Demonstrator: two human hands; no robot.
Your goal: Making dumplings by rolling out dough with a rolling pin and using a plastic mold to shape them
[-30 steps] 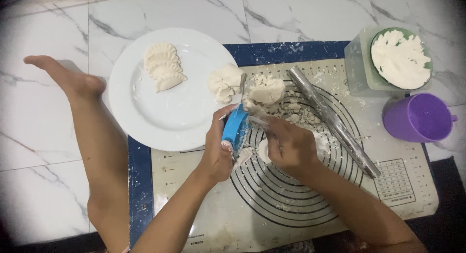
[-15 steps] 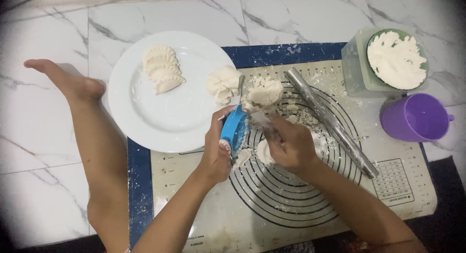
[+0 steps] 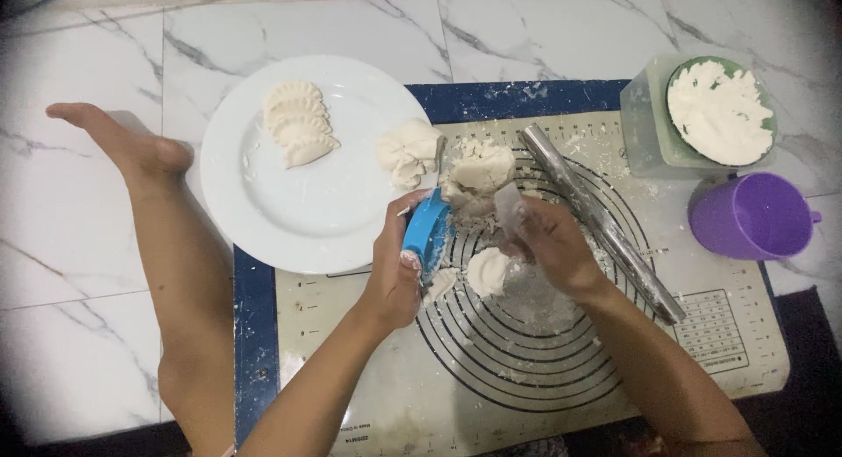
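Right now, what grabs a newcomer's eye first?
The bright blue round plastic dumpling press, held in the left hand at centre, while the right hand pinches dough beside it. Then the white round plate with folded dumplings upper left, and the purple plastic cup at right.

Single head cam, looking straight down from above my hands, fairly close; baking mat (image 3: 544,369) fills frame centre.

This is a home setting where food is prepared on the marble-tiled floor (image 3: 79,334). A ringed pastry mat (image 3: 526,369) lies there with a steel rolling pin (image 3: 605,224), dough lumps (image 3: 478,172), a white plate (image 3: 307,220) of folded dumplings (image 3: 298,124) and a flour container (image 3: 719,110); a bare foot (image 3: 123,146) rests beside the plate.
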